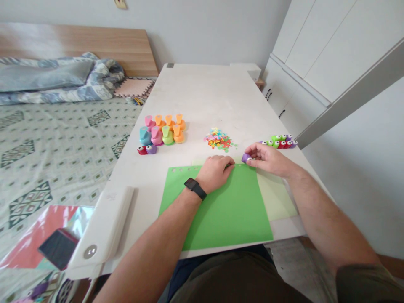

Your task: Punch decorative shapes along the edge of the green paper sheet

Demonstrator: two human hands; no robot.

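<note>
A sheet of green paper (227, 210) lies at the table's near edge, with a row of small punched holes along its far edge. Curled fingers of my left hand (217, 171) press together at that far edge, seemingly pinching the paper; the fingertips are partly hidden. In my right hand (268, 160), a small purple craft punch (245, 158) is held between thumb and fingers, close to the paper's far right corner. Beyond both hands sits a pile of colourful paper cut-outs (219, 140). Paler yellow-green paper (277, 198) shows from under the green sheet.
Several larger craft punches (161, 134) stand in rows at left, with small red and purple punches (147, 150) before them. More small punches (280, 142) are grouped at right. A white laminator-like device (104, 227) occupies the left near edge, beside a bed (72, 130).
</note>
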